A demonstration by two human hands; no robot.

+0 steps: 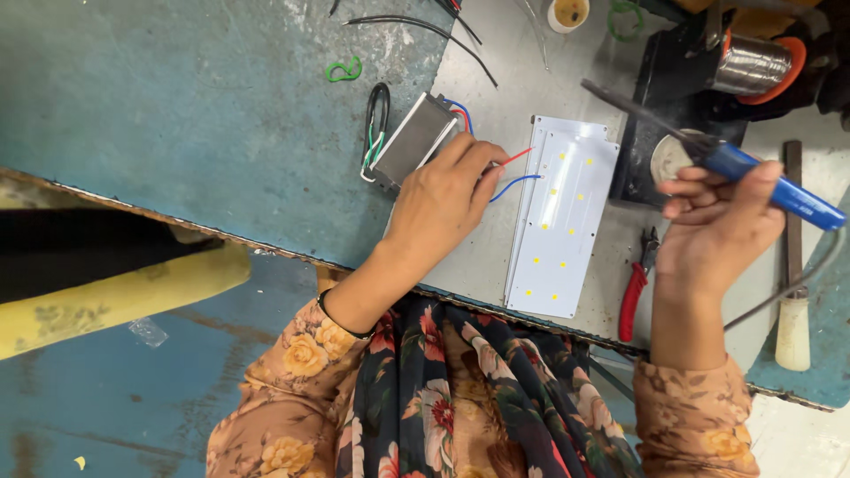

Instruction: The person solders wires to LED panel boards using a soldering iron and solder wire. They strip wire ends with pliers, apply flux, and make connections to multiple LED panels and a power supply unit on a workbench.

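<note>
My left hand (443, 199) pinches a red wire (518, 157) and a blue wire (513, 183) that come from a grey metal driver box (412, 137) lying on the bench. The wire ends reach toward a white LED strip board (562, 221) with yellow LED dots, stacked on another white board. My right hand (713, 221) grips a blue-handled soldering iron (761, 177), held above the bench with its dark tip (611, 96) pointing up and left, away from the board.
Red-handled cutters (633, 296) lie right of the board. A black stand (673, 115) with a solder spool (753, 64) sits behind the iron. A file with a white handle (792, 301) is at far right. Green loops (343, 69) and black cables (416, 26) lie farther back.
</note>
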